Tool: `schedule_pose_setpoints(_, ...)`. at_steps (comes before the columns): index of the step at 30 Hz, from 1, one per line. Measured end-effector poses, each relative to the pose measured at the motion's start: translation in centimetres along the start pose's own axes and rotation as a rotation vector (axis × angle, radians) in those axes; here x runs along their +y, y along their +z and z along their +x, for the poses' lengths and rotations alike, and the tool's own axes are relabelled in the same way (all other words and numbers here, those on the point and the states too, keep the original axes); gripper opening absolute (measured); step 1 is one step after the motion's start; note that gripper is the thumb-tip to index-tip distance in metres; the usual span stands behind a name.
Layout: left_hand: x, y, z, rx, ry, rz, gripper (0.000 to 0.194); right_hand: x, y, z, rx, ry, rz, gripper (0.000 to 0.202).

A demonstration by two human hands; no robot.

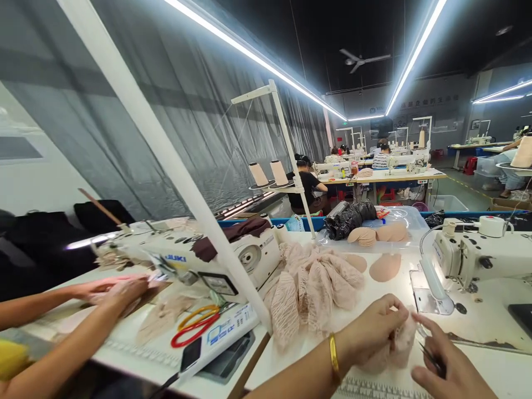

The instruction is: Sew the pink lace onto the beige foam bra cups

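Over the counter (386,289), the left hand (380,328) pinches pale lace (403,342), the right hand (451,354) gripping dark snips (433,359) just beside it; beyond, a clear plastic bin (417,230) carries a crumpled black bag (351,220) and beige pads (362,237), inside or atop I can't tell

"What is the left arm (303,371) doing?"

"It slants up from the bottom, and the left hand (376,332) has its fingers (394,313) bent and pinched together."

"And the right hand (449,360)?"

"It is just beside it. Its pointer finger (430,327) points toward the left hand, and its thumb (424,381) sits lower down, apart from that finger"
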State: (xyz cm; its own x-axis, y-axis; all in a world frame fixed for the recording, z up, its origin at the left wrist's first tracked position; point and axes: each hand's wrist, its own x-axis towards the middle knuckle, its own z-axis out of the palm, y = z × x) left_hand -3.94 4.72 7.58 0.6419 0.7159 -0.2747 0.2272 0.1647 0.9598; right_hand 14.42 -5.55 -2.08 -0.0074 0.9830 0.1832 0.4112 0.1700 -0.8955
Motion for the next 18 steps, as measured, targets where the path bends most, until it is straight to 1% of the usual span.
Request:
schedule_pose_setpoints(1,-0.1,-0.2,-0.3,-0.045,0.0,-0.032,0.049,-1.3,0.2,0.9,-0.066,0.011,0.015,0.042)
schedule_pose_setpoints(2,-0.1,-0.5,-0.8,-0.072,0.002,-0.062,0.053,-2.3,0.0,1.8,-0.066,0.009,0.002,0.03)
schedule_pose_setpoints(3,0.0,-1.0,-1.2,-0.084,-0.002,-0.095,0.057,-2.9,-0.3,2.5,-0.037,0.009,-0.024,0.026)
schedule_pose_setpoints(5,-0.1,-2.2,-2.1,-0.087,-0.013,-0.179,0.063,-3.3,-1.1,3.4,0.049,-0.004,-0.097,0.028)
schedule_pose_setpoints(7,-0.4,-3.2,-2.8,-0.108,-0.007,-0.276,0.063,-3.0,-1.4,3.6,0.127,-0.022,-0.144,0.021)
schedule_pose_setpoints(8,-0.6,-3.5,-3.1,-0.132,0.009,-0.317,0.061,-2.8,-1.3,3.5,0.155,-0.032,-0.159,0.023)
schedule_pose_setpoints(9,-0.8,-3.6,-3.2,-0.151,0.036,-0.356,0.059,-2.7,-1.3,3.3,0.184,-0.041,-0.174,0.03)
schedule_pose_setpoints(11,-1.1,-3.5,-3.4,-0.169,0.082,-0.406,0.054,-2.5,-1.1,2.6,0.244,-0.08,-0.233,0.036)
schedule_pose_setpoints(13,-1.4,-3.2,-3.3,-0.155,0.093,-0.42,0.054,-2.4,-1.3,1.8,0.255,-0.204,-0.364,0.029)
schedule_pose_setpoints(16,-1.3,-2.7,-2.8,-0.135,0.077,-0.414,0.066,-2.6,-1.8,0.9,0.225,-0.491,-0.663,0.015)
schedule_pose_setpoints(18,-1.1,-2.5,-2.6,-0.124,0.069,-0.419,0.072,-3.0,-1.9,0.6,0.24,-0.623,-0.86,0.008)
